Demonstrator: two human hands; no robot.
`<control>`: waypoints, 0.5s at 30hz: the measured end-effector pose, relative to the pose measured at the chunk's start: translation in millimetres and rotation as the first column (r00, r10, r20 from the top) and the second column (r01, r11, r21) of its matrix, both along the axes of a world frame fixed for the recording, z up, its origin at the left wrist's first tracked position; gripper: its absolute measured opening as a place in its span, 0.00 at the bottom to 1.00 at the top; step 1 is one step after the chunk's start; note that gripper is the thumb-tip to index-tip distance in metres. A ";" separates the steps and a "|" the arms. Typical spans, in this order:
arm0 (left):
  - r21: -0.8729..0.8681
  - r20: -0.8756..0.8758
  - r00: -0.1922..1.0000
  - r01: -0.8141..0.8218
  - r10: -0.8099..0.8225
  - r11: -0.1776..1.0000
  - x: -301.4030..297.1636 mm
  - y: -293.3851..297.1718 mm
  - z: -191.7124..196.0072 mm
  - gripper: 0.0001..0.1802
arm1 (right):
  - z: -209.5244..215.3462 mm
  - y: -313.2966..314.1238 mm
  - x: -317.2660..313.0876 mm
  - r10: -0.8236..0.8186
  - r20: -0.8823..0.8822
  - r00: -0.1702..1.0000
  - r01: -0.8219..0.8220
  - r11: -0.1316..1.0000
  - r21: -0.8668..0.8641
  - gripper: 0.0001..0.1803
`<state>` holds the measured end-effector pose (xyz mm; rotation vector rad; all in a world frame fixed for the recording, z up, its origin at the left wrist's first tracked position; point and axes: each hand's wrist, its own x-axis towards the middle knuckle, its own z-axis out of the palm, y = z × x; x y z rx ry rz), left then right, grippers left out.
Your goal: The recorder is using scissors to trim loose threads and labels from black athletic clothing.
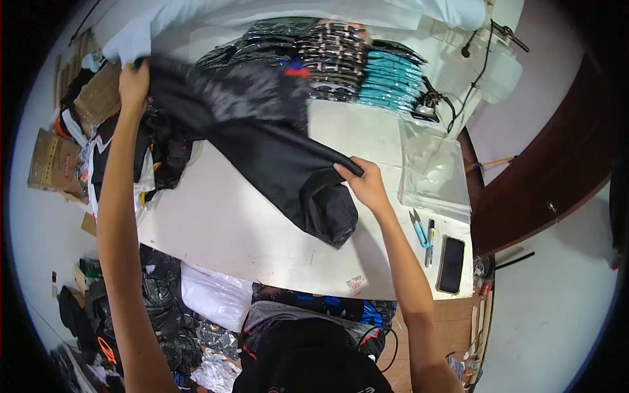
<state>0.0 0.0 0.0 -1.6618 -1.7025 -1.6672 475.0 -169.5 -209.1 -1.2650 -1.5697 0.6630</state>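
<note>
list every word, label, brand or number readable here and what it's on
Nothing legible enough to quote.
Lower cardboard box at left: printing too blurred.
Small slip near the table edge: red marks, too small.
Pen: markings too small.
Phone: dark screen, no text visible.
Wearer's black top: marks too small, cut off.
Held black garment: no readable lettering.

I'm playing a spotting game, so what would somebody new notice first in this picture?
Probably the big black cloth, stretched slantwise over the white table between the left grip and the right grip. Next might come the bright turquoise packets, stacked at the table's far side beside darker packets. Then perhaps the dark phone, lying near the table's near right corner.
</note>
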 end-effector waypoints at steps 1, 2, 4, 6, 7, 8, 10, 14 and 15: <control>-0.067 -0.006 0.999 0.041 -0.042 0.997 19.7 -5.1 -42.8 0.23 | -9.4 1.8 16.4 0.012 -0.040 0.999 -0.016 0.997 -0.081 0.10; -0.003 -0.153 0.984 -0.095 0.093 0.996 -19.4 -15.3 -67.7 0.19 | -8.9 3.2 4.6 0.094 -0.117 0.989 -0.109 0.985 -0.132 0.10; -0.250 -0.108 0.990 -0.120 0.095 0.961 -8.6 -45.3 -144.0 0.20 | -18.3 -12.3 23.0 0.181 -0.095 0.979 -0.195 0.967 -0.162 0.09; -0.282 -0.224 0.971 0.021 -0.087 0.959 29.9 -84.7 -189.2 0.24 | -27.9 -25.3 25.9 0.332 -0.136 0.933 -0.357 0.901 -0.246 0.10; -0.374 -0.306 0.935 0.058 -0.182 0.926 16.2 -95.4 -219.4 0.27 | -30.0 -29.5 19.3 0.355 -0.141 0.924 -0.380 0.891 -0.249 0.10; -0.278 -0.168 0.944 0.232 -0.285 0.932 72.1 -120.7 -245.8 0.30 | -41.1 -33.3 28.4 0.318 -0.223 0.922 -0.372 0.887 -0.273 0.10; -0.462 0.129 0.841 0.520 -0.525 0.718 154.0 -168.6 -259.0 0.27 | -58.2 -38.4 38.2 0.197 -0.213 0.957 -0.256 0.918 -0.302 0.12; -0.519 -0.034 0.666 0.625 -0.745 0.583 252.1 -216.9 -248.9 0.31 | -76.9 -52.5 31.5 0.176 0.205 0.963 -0.127 0.965 -0.229 0.15; -0.570 -0.043 0.621 0.628 -0.783 0.530 268.1 -220.9 -245.6 0.33 | -77.9 -62.5 24.3 0.174 0.216 0.961 -0.122 0.965 -0.233 0.15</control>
